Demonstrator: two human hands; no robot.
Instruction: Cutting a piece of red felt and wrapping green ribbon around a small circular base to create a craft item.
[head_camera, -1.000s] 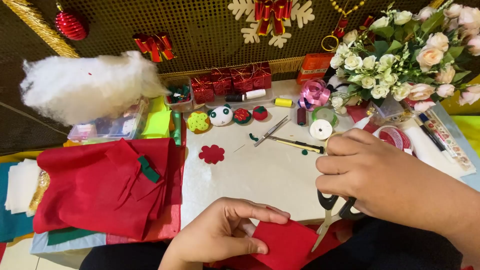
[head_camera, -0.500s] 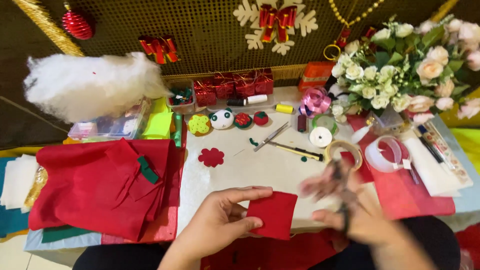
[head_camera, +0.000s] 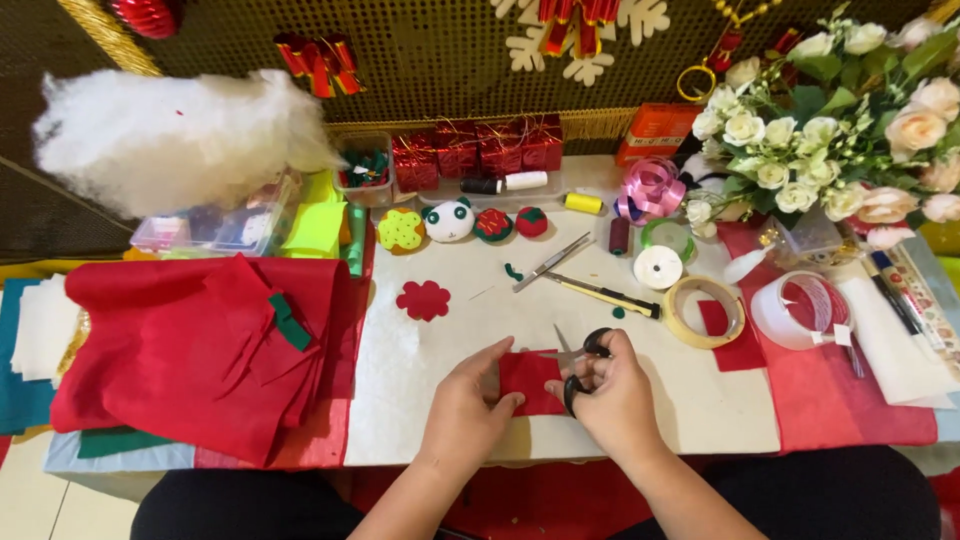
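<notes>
My left hand (head_camera: 470, 405) pinches the left edge of a small red felt piece (head_camera: 528, 380) near the front of the white table mat (head_camera: 420, 360). My right hand (head_camera: 612, 395) holds black-handled scissors (head_camera: 580, 358), fingers through the loops, with the blades pointing left over the top edge of the felt. A red felt flower (head_camera: 423, 299) lies on the mat beyond my left hand.
Red felt sheets (head_camera: 200, 350) are piled at left, white stuffing (head_camera: 170, 135) behind them. Small felt toys (head_camera: 450, 221), thread spools, a craft knife (head_camera: 600, 294), tape rolls (head_camera: 705, 310) and a bouquet (head_camera: 830, 140) crowd the back and right.
Both hands moved up onto the mat with the red felt. My right hand took the scissors from the table edge and brought the blades onto the felt.
</notes>
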